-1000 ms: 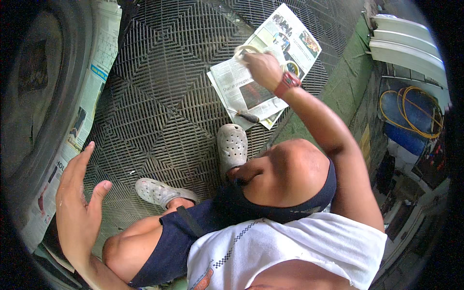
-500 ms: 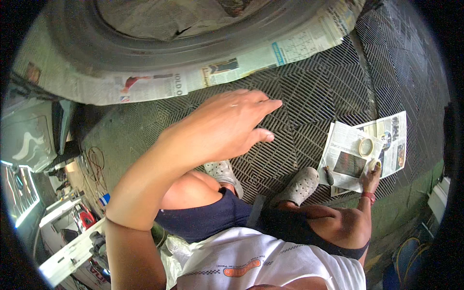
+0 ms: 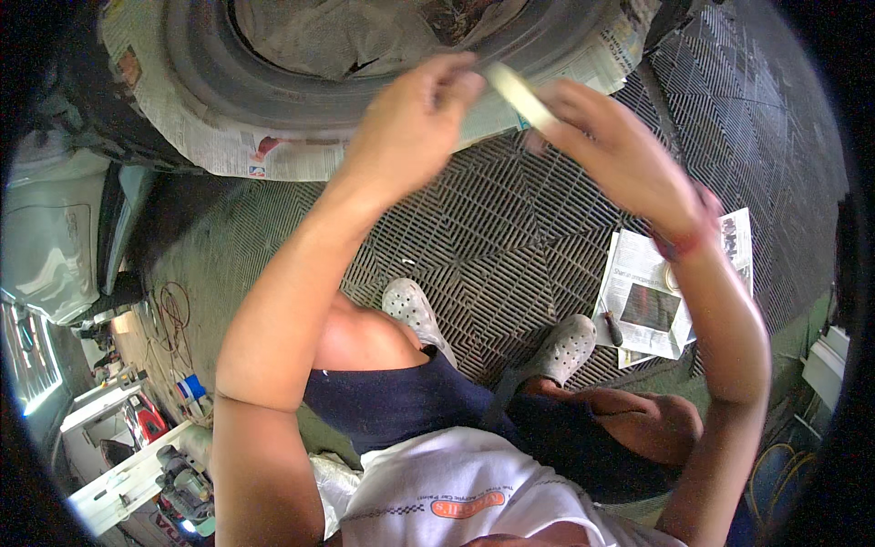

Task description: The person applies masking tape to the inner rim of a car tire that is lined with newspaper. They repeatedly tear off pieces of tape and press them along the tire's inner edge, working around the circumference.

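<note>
Both my hands are raised in front of a large tyre (image 3: 365,68) whose rim is wrapped in newspaper (image 3: 273,155). A pale tape roll (image 3: 518,89), blurred by motion, sits between them. My right hand (image 3: 606,155) grips the roll from the right, and a red band circles that wrist. My left hand (image 3: 415,123) pinches the roll's upper left end with its fingertips. I am squatting, with my grey clogs (image 3: 415,305) on the black grid floor mat (image 3: 510,228).
A sheet of newspaper (image 3: 652,305) lies on the mat at my right with a dark pen-like tool (image 3: 612,328) and a small ring on it. A white car body (image 3: 55,237) is at the left. A cluttered workbench (image 3: 137,456) stands lower left.
My right hand has left the newspaper on the floor and come up with the tape roll. My left hand has moved in to meet it in front of the tyre.
</note>
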`<action>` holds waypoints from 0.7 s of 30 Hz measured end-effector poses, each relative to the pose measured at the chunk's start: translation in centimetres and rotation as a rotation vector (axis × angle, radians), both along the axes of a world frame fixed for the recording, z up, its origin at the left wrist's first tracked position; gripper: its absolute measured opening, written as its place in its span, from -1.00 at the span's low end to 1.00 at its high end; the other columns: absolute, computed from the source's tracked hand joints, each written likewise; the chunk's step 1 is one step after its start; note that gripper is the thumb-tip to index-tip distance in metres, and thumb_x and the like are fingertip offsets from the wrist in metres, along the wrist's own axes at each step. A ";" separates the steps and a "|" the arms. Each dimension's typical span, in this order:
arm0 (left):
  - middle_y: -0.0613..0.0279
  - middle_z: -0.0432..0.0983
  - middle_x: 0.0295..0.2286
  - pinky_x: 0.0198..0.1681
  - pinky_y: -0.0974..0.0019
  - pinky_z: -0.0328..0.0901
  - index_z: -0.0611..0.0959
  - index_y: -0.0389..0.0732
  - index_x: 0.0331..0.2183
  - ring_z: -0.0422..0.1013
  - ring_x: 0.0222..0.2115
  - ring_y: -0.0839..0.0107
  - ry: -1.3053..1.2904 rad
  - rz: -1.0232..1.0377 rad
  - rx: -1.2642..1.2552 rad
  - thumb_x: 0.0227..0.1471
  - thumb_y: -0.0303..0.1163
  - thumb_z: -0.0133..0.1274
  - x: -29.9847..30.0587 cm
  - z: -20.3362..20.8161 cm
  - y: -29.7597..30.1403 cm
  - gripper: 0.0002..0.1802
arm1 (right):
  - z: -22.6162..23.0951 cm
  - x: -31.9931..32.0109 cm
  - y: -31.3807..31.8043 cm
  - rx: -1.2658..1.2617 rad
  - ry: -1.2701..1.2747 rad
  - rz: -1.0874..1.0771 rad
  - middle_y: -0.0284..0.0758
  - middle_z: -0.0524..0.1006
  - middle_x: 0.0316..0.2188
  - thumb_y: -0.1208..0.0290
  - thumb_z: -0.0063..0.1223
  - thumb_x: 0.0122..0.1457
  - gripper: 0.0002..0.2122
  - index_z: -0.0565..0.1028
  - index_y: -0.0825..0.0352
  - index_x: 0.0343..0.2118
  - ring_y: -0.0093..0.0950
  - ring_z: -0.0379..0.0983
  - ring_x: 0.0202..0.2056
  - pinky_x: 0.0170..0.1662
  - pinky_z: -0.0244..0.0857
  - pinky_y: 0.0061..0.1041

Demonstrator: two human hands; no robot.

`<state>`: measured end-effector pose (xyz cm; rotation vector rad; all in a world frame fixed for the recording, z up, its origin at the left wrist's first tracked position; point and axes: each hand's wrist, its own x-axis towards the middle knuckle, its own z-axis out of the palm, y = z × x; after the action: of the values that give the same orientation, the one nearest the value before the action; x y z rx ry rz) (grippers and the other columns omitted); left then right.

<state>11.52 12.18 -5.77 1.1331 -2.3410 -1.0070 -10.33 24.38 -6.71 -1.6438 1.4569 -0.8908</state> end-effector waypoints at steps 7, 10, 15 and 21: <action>-0.07 0.60 0.02 0.09 0.14 0.38 0.54 -0.33 0.17 0.56 -0.02 0.15 0.090 0.246 -0.180 0.23 -0.13 0.16 3.5 1.7 -1.9 -0.39 | -7.6 11.6 -8.5 -0.209 -0.766 -0.242 -0.24 0.67 -0.24 0.40 0.07 0.36 -0.73 0.50 0.44 0.02 -0.47 0.58 -0.16 -0.07 0.43 -0.44; -0.05 0.60 0.01 0.08 0.17 0.39 0.56 -0.33 0.15 0.56 -0.02 0.22 0.084 0.221 -0.114 0.15 -0.15 0.25 5.1 1.0 -2.7 -0.36 | -8.1 13.4 -8.4 -0.194 -0.800 -0.227 -0.27 0.67 -0.25 0.39 0.07 0.37 -0.73 0.49 0.44 0.03 -0.52 0.57 -0.19 -0.12 0.43 -0.47; -0.08 0.63 -0.04 0.07 0.21 0.39 0.63 -0.33 0.04 0.56 -0.02 0.19 0.000 0.161 -0.011 0.09 -0.20 0.32 7.0 0.9 -2.8 -0.44 | -6.1 12.8 -7.1 -0.078 -0.708 -0.086 -0.27 0.66 -0.19 0.42 0.12 0.34 -0.70 0.49 0.47 0.05 -0.54 0.57 -0.15 -0.06 0.44 -0.48; 0.01 0.56 -0.01 0.01 0.30 0.42 0.52 -0.32 0.15 0.51 -0.02 0.36 0.043 0.109 0.067 0.13 -0.19 0.34 7.3 -0.5 -3.4 -0.34 | -5.9 11.4 -6.5 -0.130 -0.640 -0.147 -0.25 0.66 -0.22 0.48 0.23 0.20 -0.67 0.53 0.46 0.00 -0.49 0.59 -0.19 -0.08 0.47 -0.44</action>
<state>18.77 8.82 -6.25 1.2365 -2.2015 -1.0666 1.03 17.87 -12.59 -1.1783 1.0881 -1.4575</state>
